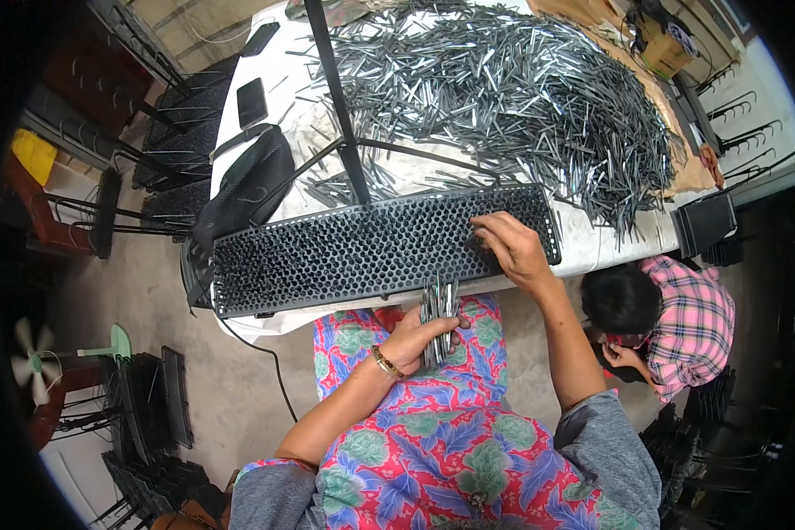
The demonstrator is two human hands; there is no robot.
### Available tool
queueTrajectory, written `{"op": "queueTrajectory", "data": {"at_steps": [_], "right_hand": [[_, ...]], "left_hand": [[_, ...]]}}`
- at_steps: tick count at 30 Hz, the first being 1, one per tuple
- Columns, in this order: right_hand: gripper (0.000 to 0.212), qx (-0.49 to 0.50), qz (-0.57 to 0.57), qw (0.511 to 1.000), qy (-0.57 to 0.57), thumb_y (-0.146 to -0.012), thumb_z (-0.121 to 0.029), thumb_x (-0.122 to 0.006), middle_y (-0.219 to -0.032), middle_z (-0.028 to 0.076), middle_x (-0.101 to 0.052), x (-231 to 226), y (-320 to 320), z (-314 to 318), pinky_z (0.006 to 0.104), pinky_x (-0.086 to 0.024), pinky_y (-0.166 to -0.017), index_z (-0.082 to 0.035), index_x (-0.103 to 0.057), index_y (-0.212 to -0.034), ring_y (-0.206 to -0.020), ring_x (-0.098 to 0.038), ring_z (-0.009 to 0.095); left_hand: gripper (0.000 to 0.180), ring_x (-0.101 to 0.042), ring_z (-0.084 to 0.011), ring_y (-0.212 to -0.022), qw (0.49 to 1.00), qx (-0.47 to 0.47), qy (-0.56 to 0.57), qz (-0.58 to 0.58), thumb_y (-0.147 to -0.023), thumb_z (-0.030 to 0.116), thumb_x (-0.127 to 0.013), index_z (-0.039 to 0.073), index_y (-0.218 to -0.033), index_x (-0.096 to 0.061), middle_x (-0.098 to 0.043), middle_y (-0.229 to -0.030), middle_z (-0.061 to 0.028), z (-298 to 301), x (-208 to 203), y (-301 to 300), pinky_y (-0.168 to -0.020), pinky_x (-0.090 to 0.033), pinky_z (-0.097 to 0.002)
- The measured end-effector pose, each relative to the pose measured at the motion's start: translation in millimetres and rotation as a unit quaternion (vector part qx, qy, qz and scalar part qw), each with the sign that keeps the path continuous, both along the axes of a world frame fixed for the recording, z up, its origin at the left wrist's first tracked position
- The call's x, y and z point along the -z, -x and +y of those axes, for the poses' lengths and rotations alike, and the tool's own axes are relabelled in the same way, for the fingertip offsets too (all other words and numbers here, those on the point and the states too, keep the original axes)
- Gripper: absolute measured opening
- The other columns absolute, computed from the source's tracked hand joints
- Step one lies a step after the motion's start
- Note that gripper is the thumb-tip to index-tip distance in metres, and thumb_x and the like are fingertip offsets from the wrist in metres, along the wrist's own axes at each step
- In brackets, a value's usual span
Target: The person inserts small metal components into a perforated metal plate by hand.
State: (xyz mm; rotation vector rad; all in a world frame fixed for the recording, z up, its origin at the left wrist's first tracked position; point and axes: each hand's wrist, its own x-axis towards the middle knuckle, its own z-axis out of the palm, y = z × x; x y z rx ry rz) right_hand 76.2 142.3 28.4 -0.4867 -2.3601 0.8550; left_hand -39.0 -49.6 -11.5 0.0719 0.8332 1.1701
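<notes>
My left hand (pixel 406 343) is closed around a bundle of thin dark strips (pixel 438 305), held upright in front of my flowered apron. A long black panel full of round holes (pixel 344 252) lies along the table's near edge, just beyond that bundle. Over the panel's right part is my right hand (pixel 519 254), its thumb and fingertips pinched together close to the holes. What sits in the pinch, if anything, is too small to make out. Short dark ends show in many of the holes.
A wide heap of loose dark strips (pixel 503 97) covers the white-topped table behind the panel. A black metal frame (pixel 349 159) rises there. Left of it lie a phone (pixel 251 102) and a black mesh bag (pixel 252 177). Someone in a plaid shirt (pixel 693 322) crouches at the right.
</notes>
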Motion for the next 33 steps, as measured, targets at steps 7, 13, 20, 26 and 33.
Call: {"op": "queueTrajectory", "data": {"at_steps": [7, 13, 20, 26, 33], "right_hand": [[0.018, 0.025, -0.015, 0.989, 0.146, -0.086, -0.002, -0.056, -0.088, 0.013, -0.061, -2, 0, -1, 0.028, -0.048, -0.066, 0.001, -0.061, -0.103, -0.076, -0.061, 0.022], [0.019, -0.003, -0.009, 1.0, -0.023, -0.085, -0.001, -0.057, -0.09, 0.014, -0.061, -1, 0, -2, 0.0313, -0.049, -0.07, 0.001, -0.061, -0.103, -0.079, -0.061, 0.025], [0.021, -0.033, -0.015, 0.998, -0.047, -0.084, 0.0, -0.057, -0.094, 0.014, -0.06, -2, 1, 0, 0.0309, -0.05, -0.066, 0.001, -0.059, -0.105, -0.077, -0.061, 0.025], [0.022, -0.03, -0.014, 0.999, -0.022, -0.084, 0.0, -0.057, -0.094, 0.013, -0.06, 0, -2, 3, 0.03, -0.05, -0.063, 0.001, -0.059, -0.105, -0.074, -0.061, 0.024], [0.021, -0.056, -0.028, 0.996, -0.063, -0.082, -0.001, -0.06, -0.092, 0.014, -0.059, -6, 2, -1, 0.0344, -0.049, -0.07, 0.0, -0.06, -0.103, -0.082, -0.06, 0.029]], "left_hand": [[0.026, -0.063, -0.0157, -0.072, 1.0, -0.008, -0.022, -0.014, -0.087, 0.009, -0.058, 0.005, -0.112, -0.05, -0.063, -0.096, -0.0112, 4, 0, 4, -0.058, -0.054, -0.0261], [0.029, -0.062, -0.015, -0.072, 1.0, 0.003, -0.006, -0.003, -0.087, 0.008, -0.058, 0.005, -0.115, -0.049, -0.063, -0.099, -0.0116, 2, 1, 5, -0.058, -0.054, -0.026], [0.035, -0.061, -0.0141, -0.072, 1.0, 0.014, -0.014, 0.012, -0.086, 0.009, -0.06, 0.005, -0.119, -0.048, -0.062, -0.099, -0.0108, 2, -7, 5, -0.057, -0.053, -0.025], [0.035, -0.06, -0.014, -0.073, 1.0, 0.013, -0.028, 0.004, -0.086, 0.009, -0.059, 0.006, -0.119, -0.048, -0.062, -0.099, -0.0104, 1, -6, 5, -0.057, -0.053, -0.0251], [0.037, -0.06, -0.014, -0.072, 1.0, 0.001, -0.007, -0.003, -0.086, 0.008, -0.059, 0.006, -0.12, -0.047, -0.062, -0.099, -0.0114, 2, 0, 5, -0.057, -0.052, -0.0249]]}}
